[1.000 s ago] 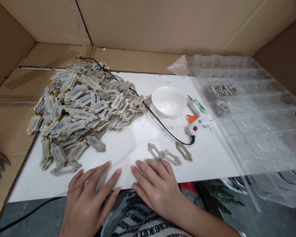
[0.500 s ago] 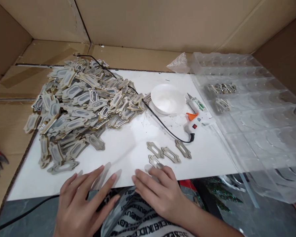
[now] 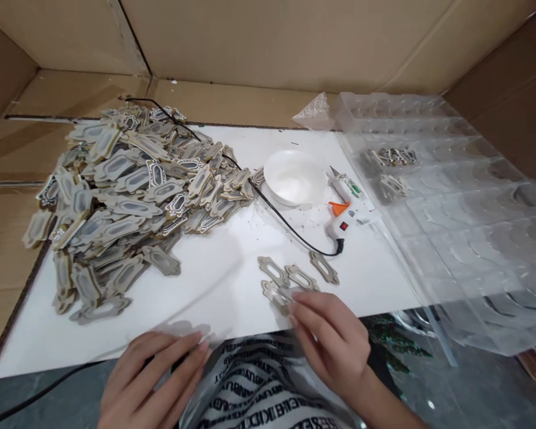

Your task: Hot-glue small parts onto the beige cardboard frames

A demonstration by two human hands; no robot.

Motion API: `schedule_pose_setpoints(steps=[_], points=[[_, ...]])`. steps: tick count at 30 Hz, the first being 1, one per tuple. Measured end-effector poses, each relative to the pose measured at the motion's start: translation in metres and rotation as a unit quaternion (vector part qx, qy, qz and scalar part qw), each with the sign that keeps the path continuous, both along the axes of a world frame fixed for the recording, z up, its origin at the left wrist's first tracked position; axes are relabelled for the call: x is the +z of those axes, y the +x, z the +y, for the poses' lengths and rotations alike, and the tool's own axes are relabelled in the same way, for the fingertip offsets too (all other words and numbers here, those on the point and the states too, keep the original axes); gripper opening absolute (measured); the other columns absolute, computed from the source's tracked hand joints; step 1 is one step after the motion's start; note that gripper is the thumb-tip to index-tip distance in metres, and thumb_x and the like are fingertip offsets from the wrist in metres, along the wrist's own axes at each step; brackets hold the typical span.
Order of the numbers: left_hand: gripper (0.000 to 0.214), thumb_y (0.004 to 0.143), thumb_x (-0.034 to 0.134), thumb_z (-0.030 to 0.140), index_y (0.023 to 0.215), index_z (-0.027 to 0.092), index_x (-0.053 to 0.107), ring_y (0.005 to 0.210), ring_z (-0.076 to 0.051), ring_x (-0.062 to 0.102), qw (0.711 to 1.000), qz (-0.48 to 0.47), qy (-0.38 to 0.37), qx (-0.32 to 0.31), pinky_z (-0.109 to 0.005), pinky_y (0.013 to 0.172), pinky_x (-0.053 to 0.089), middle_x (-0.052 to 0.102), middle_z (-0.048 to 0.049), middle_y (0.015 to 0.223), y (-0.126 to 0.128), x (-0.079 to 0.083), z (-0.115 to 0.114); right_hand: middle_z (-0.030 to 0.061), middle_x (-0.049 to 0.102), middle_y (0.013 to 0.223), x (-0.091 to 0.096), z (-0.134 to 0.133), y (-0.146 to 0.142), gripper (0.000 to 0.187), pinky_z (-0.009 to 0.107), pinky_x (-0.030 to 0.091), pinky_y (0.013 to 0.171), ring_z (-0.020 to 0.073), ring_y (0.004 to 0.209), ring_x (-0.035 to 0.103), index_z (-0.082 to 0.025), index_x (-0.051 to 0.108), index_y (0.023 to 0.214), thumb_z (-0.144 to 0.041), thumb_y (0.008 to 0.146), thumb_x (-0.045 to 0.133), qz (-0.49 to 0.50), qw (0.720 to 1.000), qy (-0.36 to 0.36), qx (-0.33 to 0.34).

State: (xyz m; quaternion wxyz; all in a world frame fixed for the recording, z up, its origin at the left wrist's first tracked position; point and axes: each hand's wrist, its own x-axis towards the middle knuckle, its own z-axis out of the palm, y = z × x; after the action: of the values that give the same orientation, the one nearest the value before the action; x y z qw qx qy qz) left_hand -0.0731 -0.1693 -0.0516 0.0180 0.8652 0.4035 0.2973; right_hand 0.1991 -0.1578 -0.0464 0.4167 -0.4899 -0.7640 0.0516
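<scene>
My right hand (image 3: 329, 336) rests at the near edge of the white board (image 3: 214, 280), fingers stretched out, fingertips touching a flat tan frame-shaped piece (image 3: 274, 293). Three more such pieces (image 3: 297, 273) lie just beyond it. My left hand (image 3: 154, 375) lies flat and spread at the board's near edge, over a black cable (image 3: 40, 393), holding nothing. A big heap of the same tan pieces (image 3: 129, 185) covers the board's left half.
A white bowl (image 3: 293, 176) and a white glue gun (image 3: 346, 205) with its black cord sit mid-board. Clear plastic blister trays (image 3: 455, 220) with a few pieces fill the right. Cardboard walls (image 3: 268, 42) surround the board.
My right hand has slid right and forward onto the loose piece. My left hand has pulled back toward me. The camera view has shifted slightly right.
</scene>
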Motion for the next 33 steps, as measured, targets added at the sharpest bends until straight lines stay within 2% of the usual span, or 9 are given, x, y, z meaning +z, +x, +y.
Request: schedule_pose_setpoints(steps=[2,5,10,12,16,18,22,28,33], points=[[0.021,0.074,0.074,0.003,0.089,0.018,0.071,0.082,-0.019,0.067,0.999,-0.040,-0.029,0.014,-0.032,0.069,0.057,0.076,-0.0039,0.086,0.004,0.007,0.003,0.0115,0.074,0.093,-0.001,0.000,0.002,0.020,0.034,0.062,0.069,0.0204,0.082,0.071,-0.017,0.067,0.099,-0.005,0.085,0.059,-0.008,1.000,-0.015,-0.013],[0.020,0.073,0.075,0.004,0.088,0.017,0.070,0.082,-0.019,0.068,0.997,-0.067,-0.047,0.006,-0.034,0.073,0.059,0.076,-0.0038,0.085,0.016,0.016,0.009,0.0115,0.076,0.094,-0.004,-0.001,-0.006,0.017,0.036,0.063,0.075,0.0199,0.081,0.073,-0.017,0.067,0.098,-0.007,0.086,0.058,-0.002,1.000,-0.015,0.006],[0.021,0.076,0.073,0.001,0.092,0.014,0.071,0.081,-0.016,0.069,0.997,-0.071,0.004,0.003,-0.034,0.082,0.056,0.077,-0.0028,0.085,0.040,0.016,0.018,0.0116,0.076,0.097,-0.005,-0.001,-0.024,0.016,0.034,0.063,0.081,0.0182,0.084,0.073,-0.016,0.068,0.099,-0.009,0.090,0.057,0.022,0.999,-0.028,0.036],[0.022,0.078,0.071,0.002,0.097,0.013,0.071,0.085,-0.017,0.069,0.998,-0.063,0.018,-0.008,-0.034,0.084,0.054,0.077,-0.0040,0.089,0.046,0.013,0.020,0.0102,0.075,0.090,-0.003,0.000,-0.023,0.018,0.031,0.063,0.074,0.0173,0.079,0.072,-0.016,0.069,0.100,-0.008,0.090,0.056,0.049,0.997,-0.037,0.040],[0.020,0.087,0.061,0.005,0.103,0.012,0.071,0.095,-0.018,0.067,0.997,-0.018,0.021,-0.072,-0.035,0.087,0.053,0.077,-0.0057,0.098,0.054,0.014,0.023,0.0060,0.071,0.074,0.002,0.008,-0.009,0.021,0.027,0.058,0.058,0.0158,0.066,0.066,-0.015,0.069,0.100,-0.003,0.087,0.059,0.073,0.996,-0.039,0.020],[0.021,0.090,0.055,0.005,0.102,0.012,0.071,0.095,-0.017,0.067,0.996,-0.002,0.022,-0.091,-0.034,0.087,0.052,0.077,-0.0058,0.099,0.058,0.014,0.025,0.0056,0.072,0.077,0.005,0.015,0.000,0.021,0.028,0.058,0.060,0.0162,0.068,0.067,-0.016,0.068,0.098,-0.001,0.086,0.060,0.060,0.997,-0.034,0.019],[0.025,0.094,0.048,0.006,0.100,0.012,0.072,0.094,-0.017,0.067,0.995,-0.014,0.049,-0.090,-0.034,0.087,0.050,0.077,-0.0061,0.099,0.066,0.008,0.029,0.0055,0.073,0.079,0.007,0.024,0.012,0.020,0.028,0.058,0.063,0.0167,0.072,0.069,-0.017,0.066,0.096,-0.001,0.085,0.059,0.027,0.999,-0.029,0.030],[0.021,0.091,0.051,0.005,0.095,0.009,0.072,0.088,-0.018,0.067,0.993,-0.013,0.070,-0.094,-0.035,0.082,0.051,0.077,-0.0079,0.095,0.068,0.004,0.033,0.0062,0.073,0.081,0.005,0.026,0.022,0.021,0.032,0.055,0.068,0.0183,0.077,0.067,-0.015,0.065,0.098,0.000,0.083,0.060,-0.004,0.999,-0.018,0.031],[0.020,0.088,0.056,0.003,0.099,0.008,0.072,0.090,-0.020,0.065,0.993,-0.013,0.046,-0.107,-0.037,0.083,0.050,0.077,-0.0084,0.099,0.067,0.004,0.034,0.0053,0.074,0.083,0.006,0.033,0.032,0.015,0.034,0.048,0.071,0.0192,0.079,0.064,-0.015,0.066,0.095,-0.003,0.086,0.063,-0.058,0.998,-0.002,0.015]])
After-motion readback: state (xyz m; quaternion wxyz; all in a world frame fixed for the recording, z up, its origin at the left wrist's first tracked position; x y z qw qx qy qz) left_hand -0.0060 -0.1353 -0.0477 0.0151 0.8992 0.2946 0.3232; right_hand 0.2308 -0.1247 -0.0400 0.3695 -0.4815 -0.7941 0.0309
